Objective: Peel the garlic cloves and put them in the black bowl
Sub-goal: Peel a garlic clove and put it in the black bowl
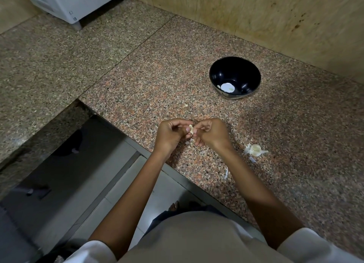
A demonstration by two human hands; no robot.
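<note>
Head view: hands (169, 136) (211, 134) pinch garlic clove (191, 129) over granite counter (173, 73), plywood wall (256, 16) behind.

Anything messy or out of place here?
Minor mess: skin scraps lie loose on the counter by the broken garlic bulb, and one pale bit sits stray, short of the black bowl.
</note>
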